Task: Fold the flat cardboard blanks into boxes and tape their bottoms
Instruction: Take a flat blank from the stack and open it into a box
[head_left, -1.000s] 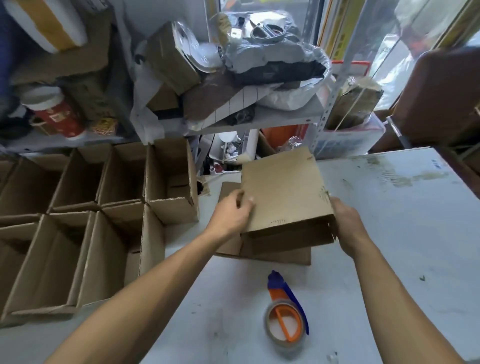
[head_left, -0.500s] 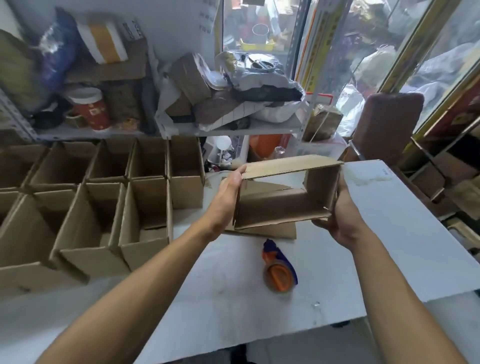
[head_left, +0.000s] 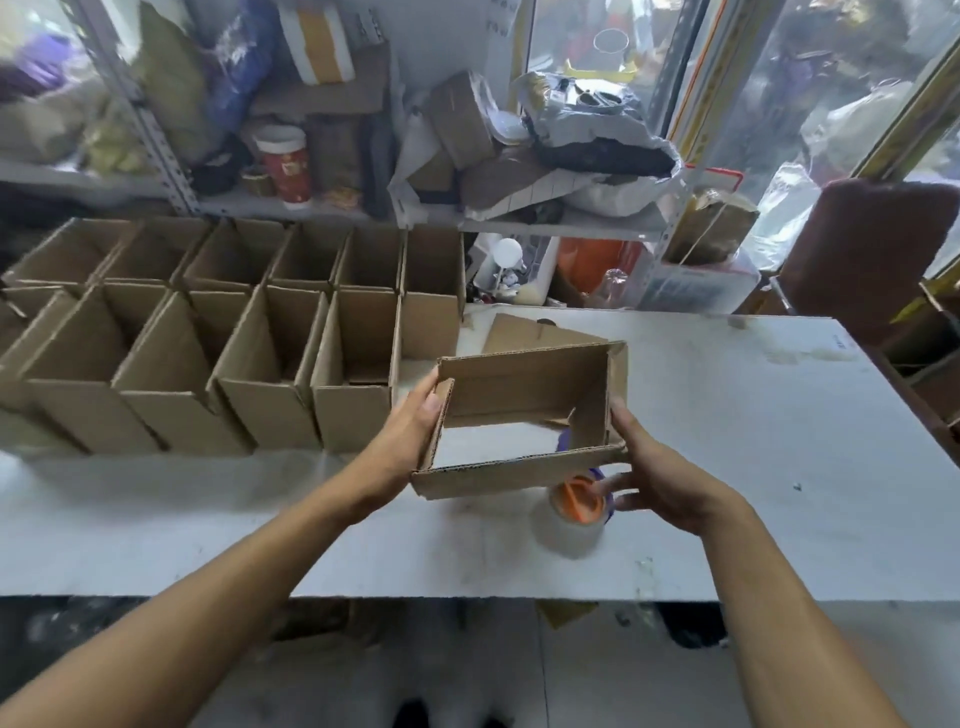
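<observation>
The opened blank (head_left: 524, 415) is grasped above the desk's (head_left: 779, 441) front edge, left hand (head_left: 410, 441) and right hand (head_left: 649, 478) clasping opposite walls, presumably to square it; tape dispenser (head_left: 576, 512) beneath.

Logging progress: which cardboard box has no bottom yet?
The box held between both hands, left hand and right hand: the table shows straight through it.

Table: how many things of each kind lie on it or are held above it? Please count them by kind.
Boxes in rows: 10 (left end blurred, maybe more)
Held box: 1
Blank pile: 1
Tape dispenser: 1
Total: 13
</observation>
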